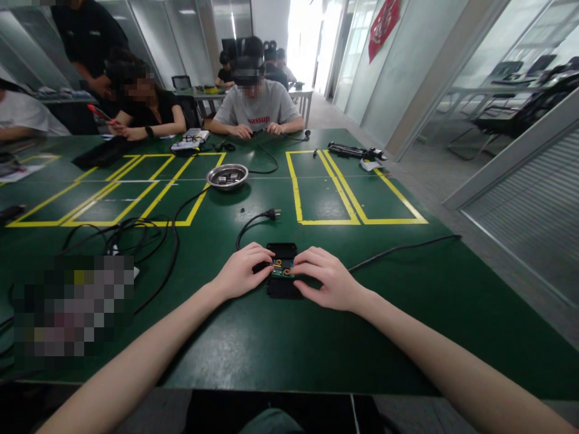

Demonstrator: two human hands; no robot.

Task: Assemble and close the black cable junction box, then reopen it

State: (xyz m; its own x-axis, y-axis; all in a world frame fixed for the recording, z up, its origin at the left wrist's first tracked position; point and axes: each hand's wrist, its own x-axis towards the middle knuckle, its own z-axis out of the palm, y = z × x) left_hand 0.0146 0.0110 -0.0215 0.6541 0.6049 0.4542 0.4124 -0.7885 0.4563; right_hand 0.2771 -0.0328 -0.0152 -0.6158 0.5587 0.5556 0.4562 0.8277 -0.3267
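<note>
A small black plastic case (282, 249) lies open on the green table (289, 337), with a green circuit board and copper coils showing inside it. My left hand (242, 269) grips the case's left side, fingers curled over the edge. From the right, my right hand (326, 276) closes on the other side, fingertips pressed at the board. A black cable with a plug (272, 213) runs from the case toward the table's middle.
A metal bowl (227, 176) holding small parts sits beyond the case. Yellow tape rectangles (337, 199) mark the table. Tangled black cables (131, 235) lie at the left, another cable (407, 247) at the right. Two people sit opposite; the table edge and aisle are to the right.
</note>
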